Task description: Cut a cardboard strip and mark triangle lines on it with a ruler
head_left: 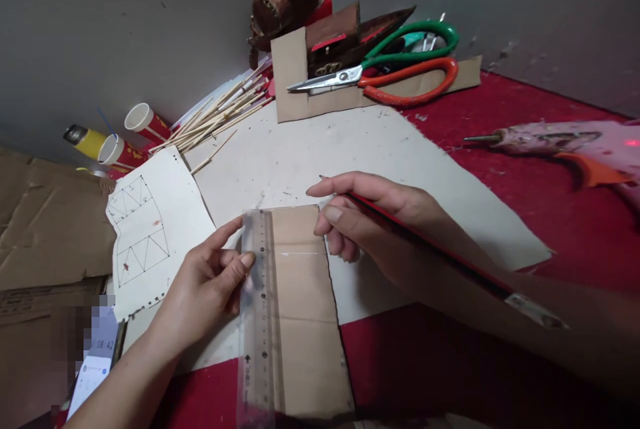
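a: where is the cardboard piece (303, 289)?
b: lying in front of the person, partly on the large white paper sheet (380, 142) and partly over the red tabletop (400, 362). the clear plastic ruler (259, 322) lies lengthwise along its left side.
a: and the grip on that ruler?
b: the left hand (215, 275) pinches its left edge, thumb on top, index finger stretched to the upper corner. the other fingers are partly hidden.
a: good enough for measuring or marking, if that's the step?
b: i'd judge it a bit top-heavy. all the hold is near the far end, so the near end could swing. spreading the fingertips and pressing down nearer the middle should steady it.
a: what about the right hand (370, 215)?
b: thumb and fingers are closed around a red-and-black pencil (425, 242). its tip shows just past the cardboard's far edge; whether it touches the paper, i can't tell.
a: any advice there?
b: set the ruler's end level with the cardboard's far edge first, then look straight down at the scale. the digits are too small for me to read. mark lightly, pencil close against the ruler; the cardboard has crosswise creases that could nudge the point.
a: and the pale line (300, 253) across it?
b: it could serve as a check for squareness.
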Tool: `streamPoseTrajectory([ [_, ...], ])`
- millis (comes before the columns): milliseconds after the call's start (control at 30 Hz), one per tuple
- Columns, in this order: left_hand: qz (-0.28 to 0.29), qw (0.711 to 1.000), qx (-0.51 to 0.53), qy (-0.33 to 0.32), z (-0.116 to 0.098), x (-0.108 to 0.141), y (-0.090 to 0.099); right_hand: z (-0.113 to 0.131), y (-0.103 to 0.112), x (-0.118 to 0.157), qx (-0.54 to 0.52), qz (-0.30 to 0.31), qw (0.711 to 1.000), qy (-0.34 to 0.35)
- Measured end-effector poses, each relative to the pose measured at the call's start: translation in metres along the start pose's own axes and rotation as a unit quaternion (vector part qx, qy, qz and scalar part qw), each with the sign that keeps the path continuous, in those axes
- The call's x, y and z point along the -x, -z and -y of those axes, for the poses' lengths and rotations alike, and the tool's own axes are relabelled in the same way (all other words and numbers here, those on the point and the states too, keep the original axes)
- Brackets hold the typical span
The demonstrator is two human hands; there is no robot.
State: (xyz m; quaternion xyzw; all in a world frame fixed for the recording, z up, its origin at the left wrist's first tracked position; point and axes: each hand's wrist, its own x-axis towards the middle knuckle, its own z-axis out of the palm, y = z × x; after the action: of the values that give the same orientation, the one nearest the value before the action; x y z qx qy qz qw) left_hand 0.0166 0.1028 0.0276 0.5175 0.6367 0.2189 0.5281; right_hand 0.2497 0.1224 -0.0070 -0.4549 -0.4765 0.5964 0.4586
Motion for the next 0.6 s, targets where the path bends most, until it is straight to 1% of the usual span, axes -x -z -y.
streamPoseTrajectory([
  [67, 0.017, 1.000, 0.002, 0.000, -0.002, -0.003, -0.005, 0.000, 0.002, 0.000, 0.007, 0.018, 1.000, -0.003],
  [167, 0.025, 1.000, -0.001, -0.003, -0.003, -0.010, -0.009, 0.001, 0.004, 0.000, 0.024, 0.035, 0.999, -0.001],
  [333, 0.021, 1.000, -0.020, -0.006, -0.001, -0.014, -0.008, 0.001, 0.004, 0.000, 0.031, 0.040, 0.998, 0.035],
  [600, 0.016, 0.999, -0.035, -0.005, 0.005, -0.015, -0.006, 0.002, 0.003, 0.001, 0.055, 0.059, 0.997, 0.015],
])
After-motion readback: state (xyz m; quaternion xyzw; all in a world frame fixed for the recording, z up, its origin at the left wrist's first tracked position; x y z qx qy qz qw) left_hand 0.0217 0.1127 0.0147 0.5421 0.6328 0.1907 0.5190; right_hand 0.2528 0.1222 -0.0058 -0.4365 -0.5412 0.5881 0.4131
